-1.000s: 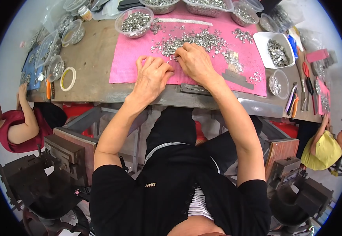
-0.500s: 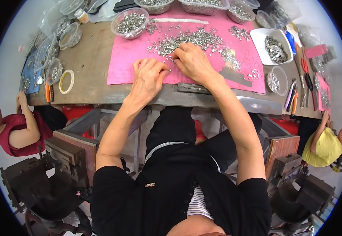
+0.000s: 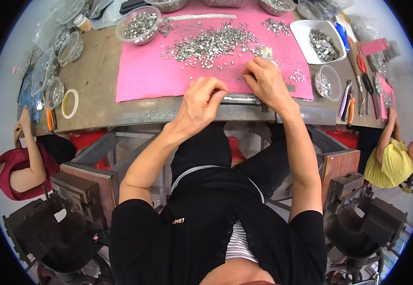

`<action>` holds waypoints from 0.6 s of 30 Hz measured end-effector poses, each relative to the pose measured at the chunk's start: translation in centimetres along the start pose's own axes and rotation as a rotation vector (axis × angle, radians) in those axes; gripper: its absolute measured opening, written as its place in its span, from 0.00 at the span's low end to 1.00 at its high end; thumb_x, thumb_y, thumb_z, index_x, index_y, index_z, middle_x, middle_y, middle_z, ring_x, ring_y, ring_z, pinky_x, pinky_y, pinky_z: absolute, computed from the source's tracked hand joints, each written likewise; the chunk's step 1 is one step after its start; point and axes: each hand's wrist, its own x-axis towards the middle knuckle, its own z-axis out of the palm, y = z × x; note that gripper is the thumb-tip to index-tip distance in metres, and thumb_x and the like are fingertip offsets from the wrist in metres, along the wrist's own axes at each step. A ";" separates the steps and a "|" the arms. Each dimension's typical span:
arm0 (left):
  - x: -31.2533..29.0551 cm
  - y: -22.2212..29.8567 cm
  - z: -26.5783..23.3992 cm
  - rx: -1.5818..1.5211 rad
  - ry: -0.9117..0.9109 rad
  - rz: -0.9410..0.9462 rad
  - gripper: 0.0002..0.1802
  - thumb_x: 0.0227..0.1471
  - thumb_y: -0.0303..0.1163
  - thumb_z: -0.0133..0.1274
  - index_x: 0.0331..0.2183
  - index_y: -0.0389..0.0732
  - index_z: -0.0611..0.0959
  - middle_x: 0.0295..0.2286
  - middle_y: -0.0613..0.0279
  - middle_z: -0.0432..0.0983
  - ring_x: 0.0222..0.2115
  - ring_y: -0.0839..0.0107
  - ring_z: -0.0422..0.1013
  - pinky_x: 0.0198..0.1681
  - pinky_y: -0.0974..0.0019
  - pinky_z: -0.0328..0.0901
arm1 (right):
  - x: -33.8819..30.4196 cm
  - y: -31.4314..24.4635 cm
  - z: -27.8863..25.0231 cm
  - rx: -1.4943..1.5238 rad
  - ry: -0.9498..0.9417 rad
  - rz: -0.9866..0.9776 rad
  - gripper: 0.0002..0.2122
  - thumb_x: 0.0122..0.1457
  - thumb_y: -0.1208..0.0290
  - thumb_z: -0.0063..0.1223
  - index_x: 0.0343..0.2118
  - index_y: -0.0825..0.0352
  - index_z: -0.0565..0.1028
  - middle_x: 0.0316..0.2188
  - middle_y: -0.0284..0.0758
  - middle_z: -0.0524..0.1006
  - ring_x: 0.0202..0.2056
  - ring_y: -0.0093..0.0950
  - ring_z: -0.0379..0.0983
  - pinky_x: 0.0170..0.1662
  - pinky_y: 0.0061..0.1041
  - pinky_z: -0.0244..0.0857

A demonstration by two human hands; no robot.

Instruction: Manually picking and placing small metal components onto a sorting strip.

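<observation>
Pinched fingers of my left hand [image 3: 199, 103] are at the left end of a narrow metal bar [image 3: 240, 99] on the bench's front edge. Whatever is between those fingertips is too small to make out. My right hand [image 3: 267, 83] is curled above the pink mat [image 3: 168, 85], its thumb and fingers drawn together just beyond the bar; its fingertips' content cannot be seen. A heap of small shiny metal pieces [image 3: 211, 43] lies on the mat beyond both hands. Thin metal pins [image 3: 265, 52] and a grey flat strip [image 3: 290, 88] are partly hidden by my right hand.
A round tub of metal pieces [image 3: 140, 26] stands at the mat's far left corner, a white tray [image 3: 301, 40] at its right. Pliers [image 3: 346, 102], a tape roll [image 3: 76, 104] and a small tub [image 3: 327, 80] lie around. Co-workers sit at both sides, one in a red top [image 3: 26, 166], one in yellow [image 3: 389, 166].
Both hands have come back from the heap toward the front edge and moved right, the left one reaching the metal bar. The whole view has shifted slightly.
</observation>
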 end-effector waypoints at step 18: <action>-0.2 0.9 1.3 0.205 -0.043 0.188 0.09 0.49 0.18 0.60 0.35 0.34 0.79 0.32 0.53 0.77 0.34 0.54 0.74 0.39 0.56 0.69 | -2.4 1.6 -1.0 0.076 0.029 0.081 0.06 0.56 0.78 0.63 0.37 0.68 0.83 0.30 0.39 0.77 0.34 0.37 0.76 0.38 0.35 0.70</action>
